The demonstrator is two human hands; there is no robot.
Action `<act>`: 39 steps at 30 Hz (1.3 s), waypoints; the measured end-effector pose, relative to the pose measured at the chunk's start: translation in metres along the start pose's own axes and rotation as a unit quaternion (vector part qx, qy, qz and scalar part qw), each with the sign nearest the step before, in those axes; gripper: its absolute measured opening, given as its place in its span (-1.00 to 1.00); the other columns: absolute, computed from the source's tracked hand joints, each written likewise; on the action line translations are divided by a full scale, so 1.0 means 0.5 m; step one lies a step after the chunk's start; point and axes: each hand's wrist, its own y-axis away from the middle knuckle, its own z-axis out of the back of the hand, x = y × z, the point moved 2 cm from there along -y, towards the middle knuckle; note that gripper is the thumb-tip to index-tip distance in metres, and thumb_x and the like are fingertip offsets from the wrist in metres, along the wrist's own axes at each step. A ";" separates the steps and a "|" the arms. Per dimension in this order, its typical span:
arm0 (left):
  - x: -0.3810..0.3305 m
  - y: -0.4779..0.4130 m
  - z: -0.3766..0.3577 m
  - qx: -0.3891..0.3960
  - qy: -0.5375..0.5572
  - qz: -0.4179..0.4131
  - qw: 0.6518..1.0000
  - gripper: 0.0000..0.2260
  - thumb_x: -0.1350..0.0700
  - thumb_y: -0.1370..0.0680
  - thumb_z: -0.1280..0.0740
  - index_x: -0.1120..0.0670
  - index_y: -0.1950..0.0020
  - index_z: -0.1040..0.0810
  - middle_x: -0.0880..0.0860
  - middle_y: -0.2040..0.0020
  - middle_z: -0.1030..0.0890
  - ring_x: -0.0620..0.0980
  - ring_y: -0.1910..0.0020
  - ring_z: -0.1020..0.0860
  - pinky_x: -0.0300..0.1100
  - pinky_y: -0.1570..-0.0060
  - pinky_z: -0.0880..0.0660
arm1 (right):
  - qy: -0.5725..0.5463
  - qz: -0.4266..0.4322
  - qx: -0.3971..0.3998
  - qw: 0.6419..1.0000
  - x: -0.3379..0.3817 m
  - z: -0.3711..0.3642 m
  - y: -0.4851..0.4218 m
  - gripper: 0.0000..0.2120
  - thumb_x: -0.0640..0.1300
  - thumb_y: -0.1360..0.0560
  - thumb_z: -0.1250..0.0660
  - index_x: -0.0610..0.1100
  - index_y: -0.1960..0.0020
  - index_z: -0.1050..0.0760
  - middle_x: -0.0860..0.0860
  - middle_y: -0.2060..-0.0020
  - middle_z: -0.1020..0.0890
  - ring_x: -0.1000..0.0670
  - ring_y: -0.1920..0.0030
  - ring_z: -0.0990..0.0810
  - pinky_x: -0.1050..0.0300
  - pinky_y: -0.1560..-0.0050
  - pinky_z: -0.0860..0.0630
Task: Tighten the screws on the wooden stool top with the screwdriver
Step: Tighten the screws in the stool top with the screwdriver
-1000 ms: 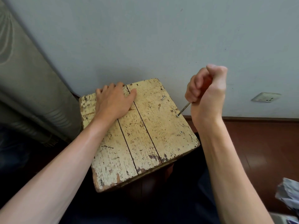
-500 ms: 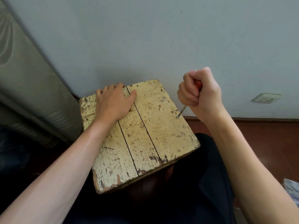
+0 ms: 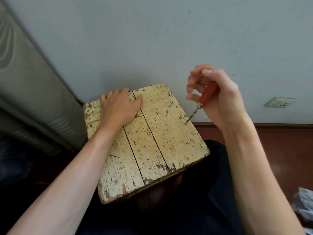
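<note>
The wooden stool top (image 3: 157, 143) is three worn, cream-painted planks. My left hand (image 3: 118, 107) presses flat on its far left part. My right hand (image 3: 218, 99) holds the screwdriver (image 3: 205, 97) by its red handle, with the fingers loosened and partly spread, blurred. The metal shaft slants down-left and its tip sits in a screw (image 3: 186, 122) at the right edge of the top. A second screw (image 3: 190, 140) sits flush nearer me. A third screw (image 3: 170, 104) stands proud and tilted farther back.
A pale wall (image 3: 152, 39) stands right behind the stool, with a wall socket (image 3: 279, 102) low at the right. A grey curtain (image 3: 25, 82) hangs at the left. Reddish floor (image 3: 279, 150) lies to the right, with crumpled paper (image 3: 304, 202) at the edge.
My right hand has loosened from a tight fist round the handle to a looser hold with spread fingers, so the red handle shows. The tip stays on the same screw. My left hand has not moved.
</note>
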 end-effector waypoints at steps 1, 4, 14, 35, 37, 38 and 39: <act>0.000 0.000 0.000 0.001 0.001 0.000 1.000 -0.32 -0.43 -0.57 0.02 0.00 -0.44 -0.45 0.08 -0.28 -0.57 0.13 -0.28 -0.47 0.09 -0.29 -0.25 | 0.005 -0.007 0.061 0.998 0.004 0.000 -0.006 -0.62 -0.16 -0.56 -0.15 -0.04 0.15 -0.76 -0.03 0.21 -0.71 -0.04 0.17 -0.68 0.10 0.05 -0.62; 0.000 -0.001 0.001 0.002 0.002 0.000 1.000 -0.32 -0.43 -0.57 0.02 0.00 -0.44 -0.45 0.08 -0.27 -0.57 0.13 -0.28 -0.47 0.09 -0.29 -0.25 | 0.034 -0.049 0.214 0.975 0.011 -0.005 -0.014 -0.45 -0.23 -0.56 0.02 -0.11 0.12 -0.78 -0.13 0.15 -0.79 -0.11 0.09 -0.77 0.05 -0.08 -0.65; 0.000 -0.001 -0.001 0.002 -0.001 0.001 1.000 -0.34 -0.42 -0.58 0.01 -0.01 -0.43 -0.46 0.08 -0.27 -0.57 0.13 -0.27 -0.47 0.07 -0.28 -0.25 | -0.030 0.029 -0.120 0.992 -0.012 -0.024 0.012 -0.51 -0.14 -0.61 -0.07 -0.02 0.50 -0.17 0.07 0.60 -0.15 0.04 0.56 -0.05 0.26 0.46 -0.01; -0.003 0.002 0.003 0.008 -0.001 0.004 1.000 -0.35 -0.41 -0.58 0.01 0.00 -0.44 -0.45 0.08 -0.27 -0.56 0.13 -0.28 -0.46 0.08 -0.29 -0.24 | 0.052 -0.035 0.032 0.997 -0.007 -0.014 0.006 -0.57 -0.13 -0.51 -0.12 -0.05 0.52 -0.11 0.05 0.64 -0.20 0.04 0.57 -0.10 0.23 0.47 -0.09; -0.004 0.002 0.003 0.006 0.000 0.002 1.000 -0.35 -0.41 -0.59 0.00 0.00 -0.44 -0.45 0.08 -0.27 -0.56 0.13 -0.28 -0.46 0.08 -0.29 -0.24 | 0.014 0.006 -0.071 0.997 -0.014 -0.019 0.022 -0.60 -0.11 -0.49 -0.13 -0.07 0.46 -0.05 0.06 0.59 -0.13 0.04 0.54 -0.05 0.23 0.44 -0.01; -0.004 0.002 0.003 0.005 0.000 0.001 1.000 -0.35 -0.41 -0.59 0.00 0.00 -0.44 -0.44 0.07 -0.28 -0.56 0.13 -0.28 -0.46 0.08 -0.30 -0.24 | -0.012 0.024 -0.134 0.991 -0.015 -0.024 0.030 -0.62 -0.10 -0.48 -0.14 -0.07 0.43 -0.04 0.05 0.56 -0.10 0.03 0.52 -0.03 0.22 0.44 0.01; -0.004 0.002 0.003 0.004 -0.001 0.001 1.000 -0.35 -0.41 -0.59 0.00 0.00 -0.45 -0.44 0.07 -0.28 -0.56 0.13 -0.28 -0.46 0.08 -0.30 -0.24 | -0.040 0.039 -0.200 0.978 -0.016 -0.028 0.035 -0.63 -0.09 -0.48 -0.14 -0.06 0.41 -0.04 0.04 0.53 -0.09 0.01 0.49 -0.02 0.20 0.43 0.02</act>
